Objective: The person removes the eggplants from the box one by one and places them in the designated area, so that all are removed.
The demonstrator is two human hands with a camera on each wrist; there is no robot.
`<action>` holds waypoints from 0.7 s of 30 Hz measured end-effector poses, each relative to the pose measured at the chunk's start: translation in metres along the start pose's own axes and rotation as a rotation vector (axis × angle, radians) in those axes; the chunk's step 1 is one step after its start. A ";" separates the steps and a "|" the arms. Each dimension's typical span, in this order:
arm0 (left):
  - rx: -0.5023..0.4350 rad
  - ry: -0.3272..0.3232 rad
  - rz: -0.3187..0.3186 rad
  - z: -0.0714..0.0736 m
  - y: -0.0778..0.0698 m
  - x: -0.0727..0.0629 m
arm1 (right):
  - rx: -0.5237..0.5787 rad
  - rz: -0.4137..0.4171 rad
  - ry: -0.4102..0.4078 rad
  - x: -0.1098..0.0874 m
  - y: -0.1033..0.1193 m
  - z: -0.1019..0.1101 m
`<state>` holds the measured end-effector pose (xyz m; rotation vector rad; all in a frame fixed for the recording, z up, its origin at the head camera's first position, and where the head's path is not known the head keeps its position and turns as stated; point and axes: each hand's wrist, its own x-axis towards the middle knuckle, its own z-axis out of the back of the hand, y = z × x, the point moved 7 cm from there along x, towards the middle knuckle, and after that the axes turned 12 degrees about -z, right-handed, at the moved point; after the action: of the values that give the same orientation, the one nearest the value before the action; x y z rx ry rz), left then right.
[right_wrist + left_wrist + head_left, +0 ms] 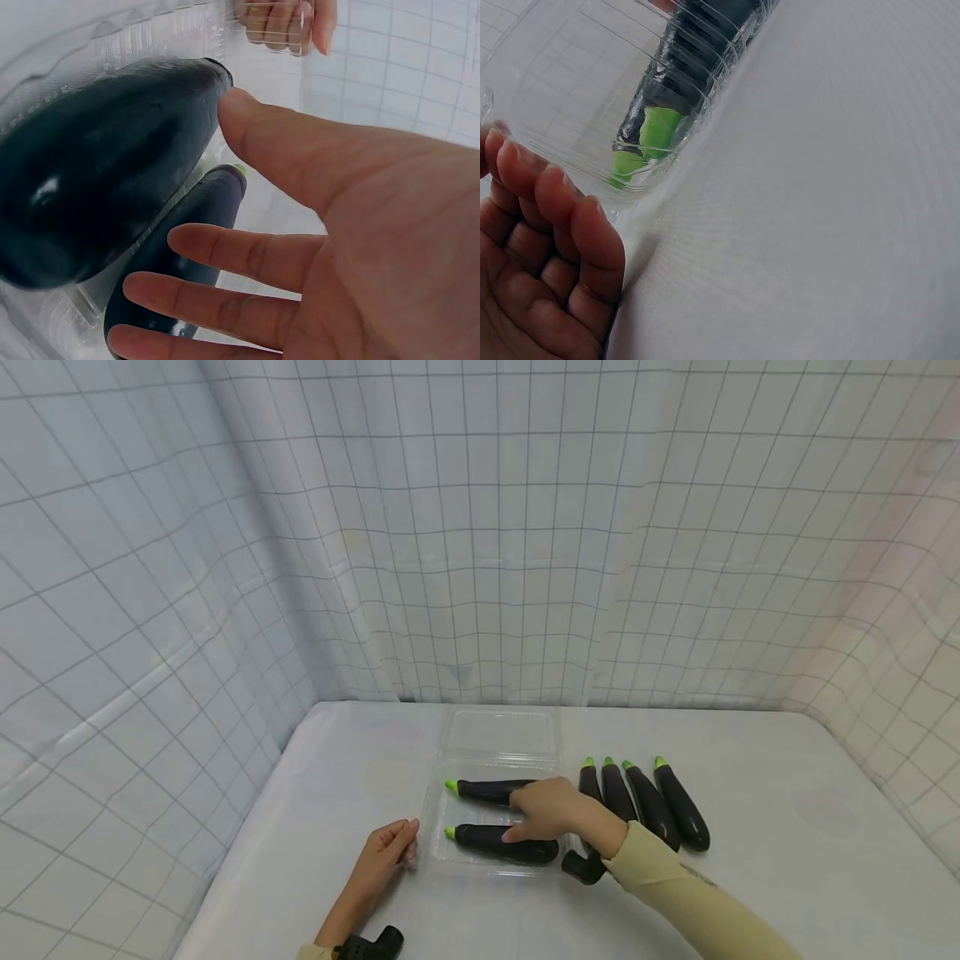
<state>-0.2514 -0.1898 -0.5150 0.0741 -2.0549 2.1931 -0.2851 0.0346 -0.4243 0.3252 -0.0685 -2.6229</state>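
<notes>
Two dark eggplants with green stem ends lie side by side in a clear plastic clamshell container [480, 870]. Over them is my right hand [553, 814], its fingers extended and spread. Its thumb is by the front eggplant [502, 845], while the other fingers reach over the back eggplant [487, 791]; the right wrist view shows no grip on either. At the container's left edge, my left hand [385, 853] holds the rim with curled fingers. Through the clear wall, the left wrist view shows a green stem end [660, 131].
The container's lid [498, 731] is folded back toward the rear curtain [495, 610]. Several more eggplants [681, 806] lie in a loose row on the white table [780, 877], right of the container, some partly hidden by my right forearm.
</notes>
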 end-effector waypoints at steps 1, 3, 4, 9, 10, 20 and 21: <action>0.000 0.000 0.000 0.000 0.000 0.000 | -0.006 0.001 0.006 0.001 0.001 -0.001; 0.000 0.000 0.001 0.001 0.001 0.000 | -0.023 -0.003 0.021 0.002 0.004 -0.002; -0.001 0.000 0.000 0.001 0.001 0.001 | -0.029 -0.007 0.028 0.002 0.005 -0.003; -0.007 0.005 -0.008 -0.001 -0.001 0.000 | -0.063 -0.021 0.056 0.004 0.008 -0.008; -0.007 0.007 -0.011 -0.001 -0.001 0.000 | -0.068 -0.021 0.060 0.005 0.009 -0.009; -0.003 0.001 -0.026 -0.001 -0.004 -0.001 | -0.085 -0.018 0.079 0.010 0.014 -0.015; -0.001 0.001 -0.023 0.000 -0.004 -0.001 | -0.083 -0.016 0.083 0.010 0.014 -0.015</action>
<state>-0.2500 -0.1892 -0.5115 0.0961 -2.0445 2.1783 -0.2830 0.0175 -0.4399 0.4067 0.0708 -2.6159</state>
